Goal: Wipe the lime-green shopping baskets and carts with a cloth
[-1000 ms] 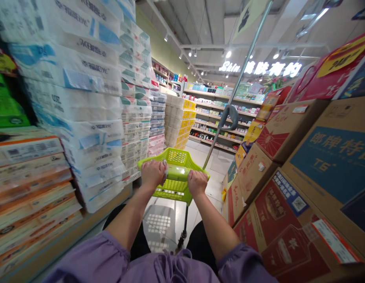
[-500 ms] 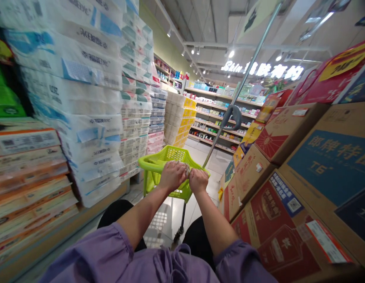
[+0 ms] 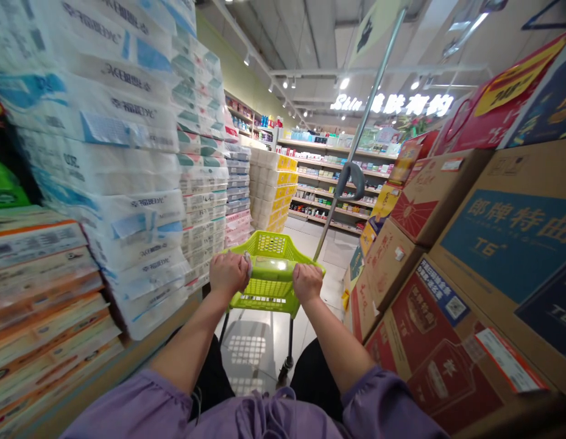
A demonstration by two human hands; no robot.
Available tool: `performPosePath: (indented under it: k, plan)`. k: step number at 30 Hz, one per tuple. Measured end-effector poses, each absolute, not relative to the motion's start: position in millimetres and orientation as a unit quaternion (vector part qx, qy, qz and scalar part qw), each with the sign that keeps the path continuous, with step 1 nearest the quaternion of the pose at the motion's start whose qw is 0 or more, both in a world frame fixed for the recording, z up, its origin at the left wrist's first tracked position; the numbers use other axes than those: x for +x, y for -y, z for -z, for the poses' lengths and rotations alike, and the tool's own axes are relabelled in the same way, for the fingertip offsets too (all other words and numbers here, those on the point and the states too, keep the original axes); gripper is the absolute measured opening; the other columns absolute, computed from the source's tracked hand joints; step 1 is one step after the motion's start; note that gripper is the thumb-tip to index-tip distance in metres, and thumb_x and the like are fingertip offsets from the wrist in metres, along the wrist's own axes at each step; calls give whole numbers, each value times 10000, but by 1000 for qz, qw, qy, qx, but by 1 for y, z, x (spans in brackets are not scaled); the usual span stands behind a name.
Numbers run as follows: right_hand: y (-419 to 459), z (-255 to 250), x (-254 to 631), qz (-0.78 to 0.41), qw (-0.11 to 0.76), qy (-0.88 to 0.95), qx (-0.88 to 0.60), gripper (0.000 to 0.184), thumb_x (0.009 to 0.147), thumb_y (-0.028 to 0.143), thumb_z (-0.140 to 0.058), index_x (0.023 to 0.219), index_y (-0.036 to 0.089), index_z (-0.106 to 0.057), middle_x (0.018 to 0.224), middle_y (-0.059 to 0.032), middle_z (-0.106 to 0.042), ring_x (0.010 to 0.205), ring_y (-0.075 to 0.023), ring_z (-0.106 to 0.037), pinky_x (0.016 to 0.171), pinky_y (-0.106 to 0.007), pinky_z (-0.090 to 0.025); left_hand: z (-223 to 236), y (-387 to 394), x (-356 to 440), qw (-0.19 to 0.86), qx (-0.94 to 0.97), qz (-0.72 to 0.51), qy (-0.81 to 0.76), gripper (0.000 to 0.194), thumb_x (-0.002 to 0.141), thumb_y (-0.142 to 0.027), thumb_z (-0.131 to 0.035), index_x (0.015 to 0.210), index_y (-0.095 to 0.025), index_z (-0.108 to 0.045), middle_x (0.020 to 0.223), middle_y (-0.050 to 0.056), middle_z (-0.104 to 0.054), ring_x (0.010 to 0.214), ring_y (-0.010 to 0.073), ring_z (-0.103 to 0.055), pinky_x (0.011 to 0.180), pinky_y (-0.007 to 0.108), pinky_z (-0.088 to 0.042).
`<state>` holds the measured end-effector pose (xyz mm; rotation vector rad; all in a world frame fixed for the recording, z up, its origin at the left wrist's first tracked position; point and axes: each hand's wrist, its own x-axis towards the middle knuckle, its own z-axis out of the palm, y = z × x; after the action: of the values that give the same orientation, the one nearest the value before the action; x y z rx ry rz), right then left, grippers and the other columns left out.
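A lime-green shopping cart point(image 3: 289, 299) stands just in front of me, its basket of open plastic mesh. My left hand point(image 3: 228, 272) is closed at the left end of the cart's handle point(image 3: 272, 266). A bit of crumpled, pale cloth point(image 3: 248, 264) pokes out beside its fingers, pressed against the handle; most of it is hidden. My right hand point(image 3: 307, 281) is wrapped round the handle's right end. Between both hands the smooth bar shows a bright reflection.
Stacked tissue packs point(image 3: 136, 164) rise close on the left, above orange-and-white packs point(image 3: 40, 292). Cardboard cartons point(image 3: 506, 225) line the right side. A metal pole point(image 3: 356, 146) with a grey loop stands ahead right. Stocked shelves point(image 3: 328, 174) lie beyond the tiled floor.
My left hand has slid left along the handle, away from my right hand, which keeps its hold. The cart has swung round to sit squarer before me.
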<state>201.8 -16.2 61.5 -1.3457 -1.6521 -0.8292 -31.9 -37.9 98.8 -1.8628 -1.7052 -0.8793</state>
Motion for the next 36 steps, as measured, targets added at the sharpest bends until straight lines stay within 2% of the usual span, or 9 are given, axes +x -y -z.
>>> performPosePath:
  k: [4,7,12,18,25,28,31,34,36]
  plan:
    - [22,-61,193,334,416,657,-533,387,959,236,-387,609,202,-549,585,-7,-569,603,-152,-473,698,-329,-257,-97,44,2,208,-712,374,557,333,904,-300,-393,1063,-192,-666,1092,101,-675,1014,267,-565,960,445,-372]
    - [24,-61,190,337,420,656,-529,385,958,237,-387,609,207,-547,586,-7,-576,599,-157,-468,697,-335,-255,-96,51,31,199,-768,367,487,305,898,-302,-439,1120,-244,-640,1186,64,-646,1107,262,-522,1020,460,-347]
    - [22,-61,195,329,418,662,-527,394,961,237,-381,605,212,-548,582,-3,-573,594,-158,-461,692,-331,-253,-98,54,58,199,-802,336,451,300,896,-288,-456,1149,-277,-616,1178,42,-647,1100,261,-515,1008,458,-359]
    - [16,-61,205,319,411,669,-531,389,961,238,-385,622,199,-572,600,-3,-578,615,-145,-476,717,-312,-262,-99,44,13,218,-774,326,497,314,858,-284,-470,1122,-231,-633,1155,68,-661,1052,264,-550,965,430,-378]
    - [14,-61,204,313,416,664,-536,392,958,242,-393,609,200,-567,585,4,-575,601,-143,-466,709,-315,-254,-98,29,-60,218,-723,263,601,278,886,-306,-393,869,-192,-645,917,94,-689,893,254,-608,873,396,-418]
    - [14,-61,201,315,417,658,-542,396,955,242,-398,594,200,-556,571,4,-564,595,-143,-456,703,-316,-252,-114,22,-75,189,-695,284,633,359,935,-388,-350,911,-171,-634,924,106,-682,878,252,-613,811,370,-448]
    - [15,-61,199,318,418,653,-545,399,954,242,-396,588,200,-550,562,3,-555,591,-144,-453,705,-318,-255,-140,14,-81,182,-640,376,644,392,932,-465,-402,1057,-145,-591,1011,114,-656,935,252,-598,816,361,-464]
    - [15,-61,199,320,422,654,-541,400,955,239,-393,588,200,-548,561,5,-550,590,-143,-452,704,-317,-258,-162,10,-74,202,-626,450,604,355,928,-316,-439,1224,-130,-503,1205,134,-581,1112,250,-538,920,371,-450]
    - [16,-61,199,317,421,654,-543,402,955,240,-392,586,200,-546,563,5,-546,592,-143,-451,704,-317,-257,-163,9,-62,205,-663,437,572,391,896,-183,-432,1280,-120,-469,1303,144,-536,1204,245,-490,1003,380,-410]
